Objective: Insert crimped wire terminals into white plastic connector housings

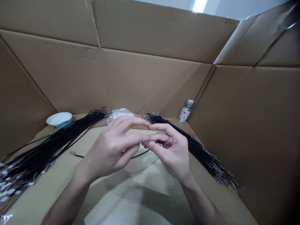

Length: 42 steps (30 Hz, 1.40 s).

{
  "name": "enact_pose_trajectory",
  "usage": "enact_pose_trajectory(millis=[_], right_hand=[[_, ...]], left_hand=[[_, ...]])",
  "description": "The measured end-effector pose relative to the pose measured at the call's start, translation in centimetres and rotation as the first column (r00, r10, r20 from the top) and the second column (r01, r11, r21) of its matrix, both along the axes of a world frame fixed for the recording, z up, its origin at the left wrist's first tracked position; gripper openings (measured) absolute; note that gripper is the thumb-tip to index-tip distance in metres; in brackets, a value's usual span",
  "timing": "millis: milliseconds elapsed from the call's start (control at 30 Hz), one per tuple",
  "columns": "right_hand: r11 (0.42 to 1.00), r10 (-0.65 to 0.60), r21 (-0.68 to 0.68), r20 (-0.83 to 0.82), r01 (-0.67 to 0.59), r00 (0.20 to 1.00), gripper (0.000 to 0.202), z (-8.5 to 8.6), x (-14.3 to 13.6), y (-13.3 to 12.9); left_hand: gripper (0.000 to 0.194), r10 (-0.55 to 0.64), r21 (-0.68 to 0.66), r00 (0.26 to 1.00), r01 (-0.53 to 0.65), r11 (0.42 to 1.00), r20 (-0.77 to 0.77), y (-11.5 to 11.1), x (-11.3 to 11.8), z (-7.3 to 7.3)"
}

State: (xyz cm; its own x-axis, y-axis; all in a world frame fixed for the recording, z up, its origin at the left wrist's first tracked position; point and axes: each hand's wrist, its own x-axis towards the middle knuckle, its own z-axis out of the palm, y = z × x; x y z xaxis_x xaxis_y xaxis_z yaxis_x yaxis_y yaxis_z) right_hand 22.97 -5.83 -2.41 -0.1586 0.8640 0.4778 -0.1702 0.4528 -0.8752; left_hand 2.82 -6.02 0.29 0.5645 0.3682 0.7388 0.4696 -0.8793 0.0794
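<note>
My left hand (117, 143) and my right hand (172, 147) meet at the fingertips above the middle of the table. A single black cable (140, 154) runs behind my left hand, its stripped wire end (72, 152) sticking out on the left. The other end rises to the pinched thumb and fingers of my right hand, where small pale bits show between them. My left thumb and fingers close in a pinch against the right fingertips; what they hold is hidden.
A bundle of black cables with white connectors (47, 150) lies left, another black cable bundle (199, 150) right. Behind stand a white bowl (58, 118), a clear plastic bag (120, 113) and a small bottle (186, 112). Cardboard walls (152, 84) enclose the table.
</note>
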Motion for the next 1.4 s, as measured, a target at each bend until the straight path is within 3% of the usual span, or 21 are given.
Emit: enact_pose_trajectory(millis=[200, 333, 467, 633, 833, 967, 1133, 1400], right_hand=[[0.998, -0.023, 0.054, 0.056, 0.020, 0.998, 0.028, -0.1, 0.1, -0.1], [0.989, -0.104, 0.111, 0.099, 0.093, 0.990, 0.027, -0.1, 0.0, -0.1], [0.964, -0.212, 0.194, 0.147, 0.182, 0.966, 0.027, -0.3, -0.1, -0.5], [0.940, -0.240, 0.294, 0.209, 0.173, 0.948, 0.023, -0.6, -0.5, -0.8], [0.964, -0.193, 0.222, 0.195, 0.148, 0.962, 0.017, -0.3, -0.6, -0.6], [1.000, 0.024, 0.013, 0.103, -0.025, 0.994, 0.013, 0.3, -0.3, -0.1], [0.963, 0.248, -0.109, -0.010, -0.247, 0.969, 0.015, 0.5, 0.3, 0.5], [0.946, 0.281, -0.128, -0.137, -0.298, 0.950, 0.012, 0.1, 0.0, 1.0]], left_hand=[[0.041, 0.004, 0.010, 0.999, -0.004, 1.000, -0.049, 0.4, -0.3, 0.0], [0.032, 0.011, -0.049, 0.998, -0.008, 0.999, 0.063, 0.0, 0.1, 0.2], [0.013, 0.134, -0.019, 0.976, -0.133, 0.991, 0.170, -1.1, 1.1, 0.2], [0.017, 0.252, 0.046, 0.942, -0.268, 0.962, 0.220, -1.7, 2.0, -0.3], [0.021, 0.265, 0.060, 0.950, -0.278, 0.959, 0.164, -1.6, 2.0, -0.7], [0.015, 0.196, -0.067, 0.967, -0.187, 0.980, 0.161, -1.5, 1.9, -0.5], [0.012, 0.086, -0.290, 0.951, 0.004, 0.957, 0.297, -1.2, 1.6, -0.2], [0.012, 0.064, -0.478, 0.853, 0.227, 0.848, 0.518, -0.1, 1.9, -0.2]])
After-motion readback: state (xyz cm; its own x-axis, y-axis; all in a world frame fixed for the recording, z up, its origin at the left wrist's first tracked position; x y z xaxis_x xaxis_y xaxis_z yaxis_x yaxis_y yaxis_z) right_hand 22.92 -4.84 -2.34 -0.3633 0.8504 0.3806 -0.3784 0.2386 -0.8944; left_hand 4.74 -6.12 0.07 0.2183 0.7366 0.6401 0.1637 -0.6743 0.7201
